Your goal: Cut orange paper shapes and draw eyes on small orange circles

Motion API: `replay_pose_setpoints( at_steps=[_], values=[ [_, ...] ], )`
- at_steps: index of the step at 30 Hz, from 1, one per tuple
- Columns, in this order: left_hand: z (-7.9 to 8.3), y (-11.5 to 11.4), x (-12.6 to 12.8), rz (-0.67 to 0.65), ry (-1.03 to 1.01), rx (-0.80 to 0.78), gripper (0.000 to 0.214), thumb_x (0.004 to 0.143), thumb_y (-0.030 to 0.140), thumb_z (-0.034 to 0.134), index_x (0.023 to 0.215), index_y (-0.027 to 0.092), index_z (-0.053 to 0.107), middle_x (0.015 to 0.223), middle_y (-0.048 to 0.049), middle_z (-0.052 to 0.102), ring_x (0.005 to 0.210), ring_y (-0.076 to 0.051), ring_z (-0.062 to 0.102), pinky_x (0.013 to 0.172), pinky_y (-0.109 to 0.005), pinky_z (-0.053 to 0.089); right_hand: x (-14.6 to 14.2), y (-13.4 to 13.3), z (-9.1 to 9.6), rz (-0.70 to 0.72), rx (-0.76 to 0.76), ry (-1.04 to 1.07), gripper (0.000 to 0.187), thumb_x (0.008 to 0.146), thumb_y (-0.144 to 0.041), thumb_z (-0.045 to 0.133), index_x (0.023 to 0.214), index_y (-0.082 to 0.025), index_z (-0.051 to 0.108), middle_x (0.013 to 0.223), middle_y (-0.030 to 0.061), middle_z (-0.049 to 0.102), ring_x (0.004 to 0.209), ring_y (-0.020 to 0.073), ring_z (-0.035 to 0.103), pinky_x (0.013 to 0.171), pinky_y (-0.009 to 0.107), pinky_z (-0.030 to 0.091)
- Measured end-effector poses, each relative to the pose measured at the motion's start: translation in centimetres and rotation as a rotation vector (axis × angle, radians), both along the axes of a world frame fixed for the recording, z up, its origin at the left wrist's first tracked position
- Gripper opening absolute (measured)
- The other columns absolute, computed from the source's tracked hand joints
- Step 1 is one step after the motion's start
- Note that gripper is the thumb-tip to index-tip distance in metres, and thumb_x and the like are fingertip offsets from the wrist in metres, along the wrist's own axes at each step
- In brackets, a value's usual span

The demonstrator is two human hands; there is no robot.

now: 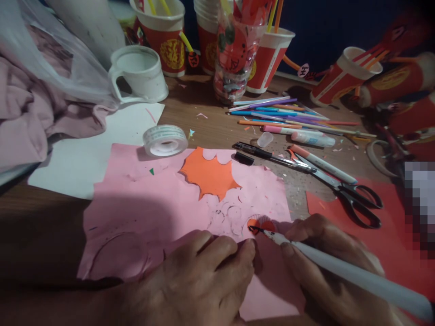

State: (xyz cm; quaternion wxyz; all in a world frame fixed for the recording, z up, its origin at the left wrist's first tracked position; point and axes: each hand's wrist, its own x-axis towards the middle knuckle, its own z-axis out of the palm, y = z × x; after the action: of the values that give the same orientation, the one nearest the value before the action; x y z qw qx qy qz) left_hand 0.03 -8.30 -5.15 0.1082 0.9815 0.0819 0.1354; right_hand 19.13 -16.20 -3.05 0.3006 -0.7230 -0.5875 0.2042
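Note:
My right hand (326, 253) grips a white brush pen (343, 268) with a black tip. The tip touches the left one of two small orange paper circles (252, 224), which lie side by side on a pink sheet (136, 199). Fingers outstretched, my left hand (200, 276) rests palm down on the pink sheet, its fingertips just left of the circles. An orange spiky paper cutout (210, 174) lies beyond both hands. Pencilled circles and dark marks show on the pink sheet.
Black-handled scissors (340, 185), a black pen (272, 156) and markers lie to the right, by red paper (390, 203). A tape roll (165, 140) touches the pink sheet. Behind stand a white mug (139, 74), a plastic cup (234, 59) and red paper cups (170, 50). Coloured sticks (272, 111) are scattered.

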Motion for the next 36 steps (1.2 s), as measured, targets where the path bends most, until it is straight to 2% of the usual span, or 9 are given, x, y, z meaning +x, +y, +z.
replay_pose_setpoints(
  at_steps=[2, 5, 8, 12, 14, 19, 26, 31, 36],
  values=[
    [0.1, 0.0, 0.0, 0.033, 0.045, -0.017, 0.037, 0.085, 0.045, 0.049, 0.104, 0.016, 0.061, 0.118, -0.0032, 0.058, 0.082, -0.017, 0.051, 0.061, -0.03, 0.039, 0.0, 0.1, -0.1, 0.013, 0.013, 0.01, 0.005, 0.078, -0.024, 0.055, 0.079, -0.025, 0.051, 0.076, -0.0021, 0.072, 0.06, 0.0152, 0.068, 0.062, 0.027, 0.058],
    [0.1, 0.1, 0.0, -0.028, -0.024, -0.004, 0.036, 0.086, 0.045, 0.048, 0.1, 0.016, 0.063, 0.117, -0.0035, 0.058, 0.08, -0.016, 0.051, 0.058, -0.03, 0.037, 0.1, 0.2, -0.2, 0.035, 0.039, -0.011, 0.005, 0.077, -0.023, 0.055, 0.08, -0.025, 0.051, 0.077, -0.0023, 0.072, 0.061, 0.0151, 0.069, 0.06, 0.026, 0.057],
    [0.0, 0.2, 0.0, -0.013, -0.007, -0.01, 0.032, 0.085, 0.044, 0.05, 0.096, 0.018, 0.064, 0.117, -0.0021, 0.059, 0.08, -0.017, 0.051, 0.06, -0.03, 0.037, 0.2, 0.3, 0.0, 0.073, 0.034, -0.059, 0.005, 0.077, -0.021, 0.055, 0.079, -0.025, 0.052, 0.074, -0.002, 0.072, 0.057, 0.0151, 0.068, 0.049, 0.023, 0.055],
    [0.4, -0.1, 0.0, -0.028, -0.015, 0.005, 0.032, 0.086, 0.044, 0.049, 0.096, 0.018, 0.065, 0.115, -0.0036, 0.06, 0.08, -0.017, 0.051, 0.059, -0.031, 0.037, 0.2, 0.3, 0.5, 0.137, 0.023, -0.109, 0.004, 0.078, -0.022, 0.054, 0.078, -0.025, 0.051, 0.069, -0.0016, 0.072, 0.054, 0.0161, 0.068, 0.046, 0.024, 0.054],
    [0.6, -0.3, 0.0, 0.013, 0.017, -0.002, 0.031, 0.086, 0.044, 0.049, 0.097, 0.018, 0.065, 0.115, -0.0039, 0.06, 0.082, -0.018, 0.051, 0.061, -0.032, 0.038, 0.2, 0.3, 0.6, 0.13, 0.01, -0.111, 0.005, 0.077, -0.023, 0.055, 0.078, -0.025, 0.051, 0.071, -0.0016, 0.072, 0.056, 0.0167, 0.069, 0.046, 0.023, 0.054],
    [0.5, -0.2, 0.1, 0.011, 0.029, 0.01, 0.035, 0.085, 0.045, 0.049, 0.098, 0.016, 0.064, 0.116, -0.0047, 0.058, 0.081, -0.018, 0.051, 0.06, -0.031, 0.037, 0.2, 0.3, 0.2, 0.032, 0.042, -0.07, 0.003, 0.077, -0.024, 0.053, 0.077, -0.025, 0.05, 0.073, -0.0029, 0.072, 0.057, 0.0154, 0.069, 0.059, 0.026, 0.057],
    [-0.5, 0.3, 0.0, -0.049, -0.049, 0.053, 0.036, 0.085, 0.046, 0.046, 0.098, 0.017, 0.063, 0.116, -0.0075, 0.057, 0.079, -0.018, 0.05, 0.056, -0.031, 0.034, 0.1, 0.2, 0.1, 0.02, 0.022, -0.076, 0.003, 0.076, -0.024, 0.053, 0.077, -0.026, 0.051, 0.07, -0.0045, 0.071, 0.048, 0.0129, 0.065, 0.048, 0.023, 0.054],
    [-0.4, 0.4, 0.1, -0.056, -0.038, 0.053, 0.033, 0.085, 0.045, 0.047, 0.096, 0.018, 0.064, 0.116, -0.0067, 0.058, 0.078, -0.018, 0.05, 0.057, -0.031, 0.034, 0.0, 0.3, 0.2, 0.062, 0.009, -0.082, 0.006, 0.077, -0.024, 0.055, 0.077, -0.026, 0.05, 0.071, -0.0049, 0.071, 0.046, 0.0119, 0.064, 0.053, 0.024, 0.055],
    [-0.5, 0.3, 0.1, -0.05, -0.06, 0.058, 0.035, 0.085, 0.045, 0.046, 0.096, 0.017, 0.064, 0.113, -0.0074, 0.059, 0.079, -0.019, 0.05, 0.057, -0.031, 0.034, -0.1, 0.2, 0.3, 0.086, 0.042, -0.085, 0.006, 0.077, -0.024, 0.056, 0.079, -0.026, 0.051, 0.073, -0.0042, 0.072, 0.056, 0.0134, 0.067, 0.056, 0.023, 0.055]
  ],
)
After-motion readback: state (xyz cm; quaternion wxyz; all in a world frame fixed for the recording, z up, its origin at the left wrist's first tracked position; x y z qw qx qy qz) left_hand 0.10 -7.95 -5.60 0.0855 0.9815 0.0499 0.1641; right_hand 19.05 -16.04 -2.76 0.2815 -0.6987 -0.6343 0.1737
